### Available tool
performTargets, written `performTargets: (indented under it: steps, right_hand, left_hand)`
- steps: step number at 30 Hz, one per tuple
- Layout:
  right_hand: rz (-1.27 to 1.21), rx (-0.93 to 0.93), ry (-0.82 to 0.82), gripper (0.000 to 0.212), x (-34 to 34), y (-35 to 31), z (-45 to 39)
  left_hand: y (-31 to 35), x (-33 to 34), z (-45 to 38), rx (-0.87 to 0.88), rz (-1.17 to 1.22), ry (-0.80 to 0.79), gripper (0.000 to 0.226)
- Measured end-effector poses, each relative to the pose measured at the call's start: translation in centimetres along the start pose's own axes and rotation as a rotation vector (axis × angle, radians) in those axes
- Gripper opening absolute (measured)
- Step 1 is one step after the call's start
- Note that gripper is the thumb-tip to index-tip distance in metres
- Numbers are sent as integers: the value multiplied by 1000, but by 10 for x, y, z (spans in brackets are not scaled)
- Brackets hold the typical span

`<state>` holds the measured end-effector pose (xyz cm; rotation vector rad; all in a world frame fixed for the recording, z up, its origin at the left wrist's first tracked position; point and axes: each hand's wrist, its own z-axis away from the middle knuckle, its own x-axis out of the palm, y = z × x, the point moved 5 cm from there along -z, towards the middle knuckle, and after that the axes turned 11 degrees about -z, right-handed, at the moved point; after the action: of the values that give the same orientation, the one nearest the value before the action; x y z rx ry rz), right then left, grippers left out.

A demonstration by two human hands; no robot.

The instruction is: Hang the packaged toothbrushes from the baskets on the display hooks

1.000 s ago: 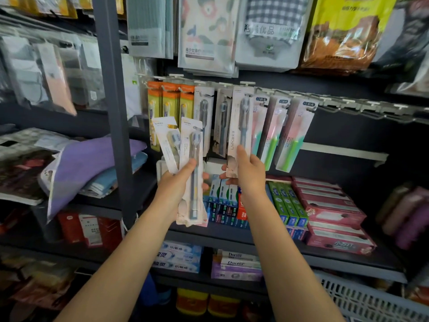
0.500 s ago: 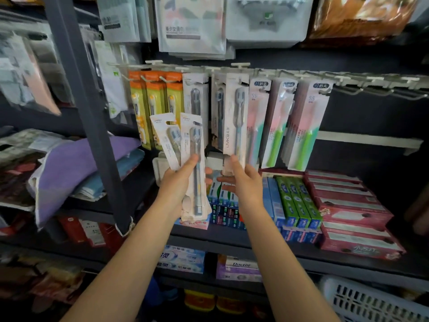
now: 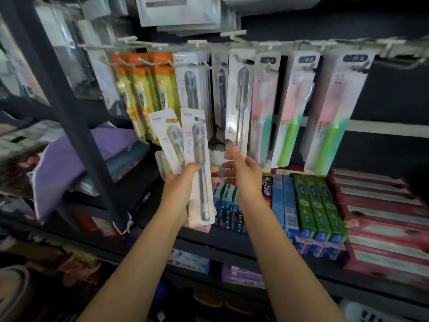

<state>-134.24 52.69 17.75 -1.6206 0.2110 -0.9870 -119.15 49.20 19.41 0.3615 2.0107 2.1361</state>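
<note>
The grey-brush toothbrush pack (image 3: 239, 105) hangs upright with its top at the white display hooks (image 3: 234, 37), between another grey-brush pack to its left and the pink-and-green packs (image 3: 263, 108) to its right; its lower edge is pinched by the right hand (image 3: 243, 173), thumb against the front of the card and fingers curled behind. Whether the card's hole is fully seated on its peg cannot be told, since that part is blurred. The sound way to finish this step, I judge, is to steady the bottom as the hand does now, push the card back along the peg until it sits flush with its neighbours, then let go gently so it does not swing into the pink-and-green packs. The left hand (image 3: 183, 182) grips a fanned bunch of spare packs (image 3: 195, 159), at least two (the front one shows a dark handle, the one behind a paler brush), held just below and left of the hanging row. These should stay clear of the orange-and-yellow packs (image 3: 144, 89) so nothing is knocked loose. Below, toothpaste boxes (image 3: 313, 201) in blue, green and red line the shelf, and a dark upright post (image 3: 76, 126) stands to the left.
</note>
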Motion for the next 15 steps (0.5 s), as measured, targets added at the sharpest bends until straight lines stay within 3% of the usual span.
performTargets:
  steps: [7,15]
  right_hand:
    - [75,130,-37,39,-12,24,2]
    - [223,56,-441,23,4,18,57]
  left_hand:
    - [-10,-11,-5,-13,51,48,34]
    - [10,-17,2,97,188,-7,41]
